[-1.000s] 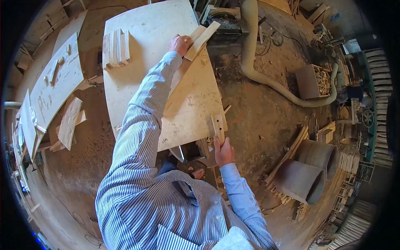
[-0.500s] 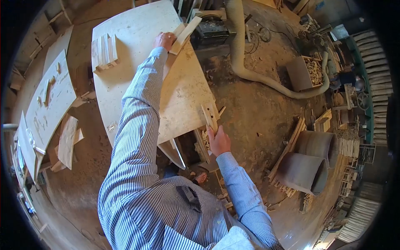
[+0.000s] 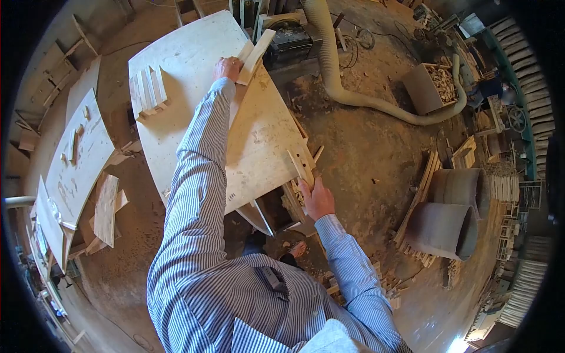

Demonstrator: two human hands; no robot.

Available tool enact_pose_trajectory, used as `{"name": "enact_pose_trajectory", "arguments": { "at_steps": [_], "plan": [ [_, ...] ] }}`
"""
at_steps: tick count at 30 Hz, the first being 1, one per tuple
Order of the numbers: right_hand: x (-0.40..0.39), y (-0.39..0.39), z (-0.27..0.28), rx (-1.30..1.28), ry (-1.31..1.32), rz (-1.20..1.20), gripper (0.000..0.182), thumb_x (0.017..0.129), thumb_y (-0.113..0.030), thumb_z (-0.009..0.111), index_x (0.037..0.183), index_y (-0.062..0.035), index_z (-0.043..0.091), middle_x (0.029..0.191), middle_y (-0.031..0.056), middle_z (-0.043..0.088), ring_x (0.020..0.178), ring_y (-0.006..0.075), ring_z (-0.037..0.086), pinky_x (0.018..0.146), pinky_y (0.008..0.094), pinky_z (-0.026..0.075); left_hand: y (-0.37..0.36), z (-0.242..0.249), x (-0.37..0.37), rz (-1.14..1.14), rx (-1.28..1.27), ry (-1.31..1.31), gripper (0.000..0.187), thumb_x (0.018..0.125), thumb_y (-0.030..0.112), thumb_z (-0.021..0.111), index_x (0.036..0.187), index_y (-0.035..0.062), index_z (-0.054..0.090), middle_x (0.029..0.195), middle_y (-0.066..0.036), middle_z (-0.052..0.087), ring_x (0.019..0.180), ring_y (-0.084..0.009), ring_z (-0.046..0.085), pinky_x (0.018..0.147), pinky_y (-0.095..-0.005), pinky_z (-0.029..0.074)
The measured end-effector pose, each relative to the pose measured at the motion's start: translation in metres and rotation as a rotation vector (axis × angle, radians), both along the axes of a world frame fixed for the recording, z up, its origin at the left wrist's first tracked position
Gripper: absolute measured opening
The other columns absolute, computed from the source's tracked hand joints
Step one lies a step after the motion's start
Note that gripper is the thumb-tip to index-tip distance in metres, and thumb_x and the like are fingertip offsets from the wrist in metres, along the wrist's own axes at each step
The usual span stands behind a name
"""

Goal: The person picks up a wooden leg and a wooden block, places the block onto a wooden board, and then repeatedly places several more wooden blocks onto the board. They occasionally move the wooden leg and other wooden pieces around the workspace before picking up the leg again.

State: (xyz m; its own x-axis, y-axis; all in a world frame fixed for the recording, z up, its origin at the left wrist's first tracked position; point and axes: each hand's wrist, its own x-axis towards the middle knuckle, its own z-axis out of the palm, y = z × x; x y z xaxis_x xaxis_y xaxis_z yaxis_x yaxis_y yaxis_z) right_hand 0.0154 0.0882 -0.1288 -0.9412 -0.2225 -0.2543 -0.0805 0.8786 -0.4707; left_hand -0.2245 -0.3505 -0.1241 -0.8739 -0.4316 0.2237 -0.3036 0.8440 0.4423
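Note:
My left hand (image 3: 228, 69) is closed at the near end of a pale wooden board (image 3: 254, 57) at the far right side of the plywood-topped table (image 3: 265, 141). A second wooden piece lies alongside that board, partly hidden by my fingers. At the table's near right corner, my right hand (image 3: 318, 199) is wrapped round the lower end of a wooden piece with dark holes (image 3: 301, 166). That piece rests against the corner of the tabletop, and a thin sliver of wood sticks out beside it.
A stack of short wooden blocks (image 3: 148, 91) sits on the table's left. A ribbed hose (image 3: 365, 108) crosses the floor to a box of wood offcuts (image 3: 421, 88). Two brown drums (image 3: 441, 229) stand to the right. Another plywood table (image 3: 88, 147) is on the left.
The view has shifted a little, so the table appears slightly lower. Both hands keep their places on the same wooden pieces.

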Motion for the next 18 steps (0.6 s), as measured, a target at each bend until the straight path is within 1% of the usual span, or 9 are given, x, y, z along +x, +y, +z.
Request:
{"name": "enact_pose_trajectory", "arguments": {
  "at_steps": [4,7,8,10,11,13,14,17,18],
  "plan": [
    [0.000,-0.001,0.014,-0.080,-0.026,0.008,0.061,0.102,-0.062,0.049,0.112,-0.0024,0.054,0.091,0.0287,0.071,0.090,0.0491,0.069,0.079,0.0570,0.053,-0.006,-0.015,-0.003,0.104,0.177,0.109,0.035,0.095,0.043,0.063,0.119,0.0229,0.078,0.122,-0.021,0.069,0.110,-0.0371,0.067,0.098,-0.0458,0.053],
    [-0.002,-0.003,0.012,-0.055,0.027,0.011,0.061,0.102,-0.062,0.049,0.109,-0.0023,0.054,0.087,0.0289,0.071,0.086,0.0506,0.069,0.075,0.0583,0.053,-0.007,-0.003,0.003,0.083,0.402,0.150,0.033,0.096,0.038,0.063,0.119,0.0202,0.078,0.118,-0.019,0.070,0.111,-0.0366,0.066,0.096,-0.0460,0.054],
    [-0.003,-0.003,0.013,-0.045,0.015,0.013,0.060,0.102,-0.062,0.049,0.108,-0.0020,0.054,0.086,0.0290,0.071,0.084,0.0508,0.068,0.073,0.0587,0.053,-0.009,0.002,0.003,0.086,0.406,0.147,0.033,0.096,0.038,0.063,0.119,0.0202,0.078,0.118,-0.019,0.070,0.111,-0.0366,0.066,0.096,-0.0460,0.054],
    [-0.002,-0.002,0.016,-0.029,-0.002,0.021,0.060,0.102,-0.061,0.049,0.106,-0.0018,0.053,0.085,0.0292,0.070,0.083,0.0511,0.068,0.072,0.0590,0.053,-0.015,0.010,0.003,0.193,0.039,0.273,0.030,0.096,0.033,0.064,0.119,0.0184,0.078,0.113,-0.017,0.070,0.109,-0.0356,0.066,0.094,-0.0465,0.054],
    [0.000,-0.001,0.020,-0.042,0.002,0.023,0.059,0.102,-0.060,0.050,0.105,-0.0015,0.053,0.084,0.0295,0.070,0.082,0.0510,0.068,0.071,0.0590,0.053,-0.019,0.009,0.008,0.203,0.044,0.267,0.030,0.096,0.033,0.064,0.119,0.0184,0.078,0.113,-0.017,0.070,0.109,-0.0356,0.066,0.094,-0.0465,0.054],
    [-0.002,-0.002,0.024,-0.062,0.010,0.035,0.058,0.102,-0.060,0.051,0.103,-0.0013,0.052,0.084,0.0297,0.070,0.082,0.0508,0.068,0.070,0.0589,0.053,-0.033,0.011,0.014,-0.014,-0.064,0.199,0.029,0.097,0.029,0.064,0.121,0.0178,0.076,0.112,-0.015,0.070,0.109,-0.0358,0.065,0.094,-0.0468,0.053],
    [-0.002,-0.002,0.025,-0.046,0.018,0.036,0.058,0.102,-0.059,0.052,0.102,-0.0011,0.052,0.083,0.0299,0.069,0.081,0.0509,0.068,0.070,0.0593,0.053,-0.033,0.016,0.019,-0.009,-0.070,0.197,0.029,0.097,0.029,0.064,0.121,0.0178,0.076,0.112,-0.015,0.070,0.109,-0.0358,0.065,0.094,-0.0468,0.053],
    [-0.006,-0.004,0.029,-0.042,0.024,0.027,0.057,0.102,-0.058,0.052,0.101,-0.0008,0.051,0.082,0.0304,0.069,0.081,0.0514,0.068,0.070,0.0598,0.052,-0.020,0.012,0.034,-0.007,0.259,0.281,0.038,0.094,0.031,0.068,0.125,0.0098,0.072,0.118,-0.016,0.067,0.111,-0.0368,0.065,0.097,-0.0457,0.052],
    [-0.003,-0.004,0.030,-0.040,0.021,0.035,0.057,0.102,-0.058,0.052,0.100,-0.0007,0.051,0.082,0.0308,0.068,0.080,0.0518,0.068,0.070,0.0599,0.052,-0.023,0.007,0.033,0.119,0.262,0.242,0.041,0.091,0.035,0.072,0.122,0.0077,0.074,0.120,-0.017,0.069,0.111,-0.0355,0.067,0.097,-0.0440,0.053]
  ]
}}
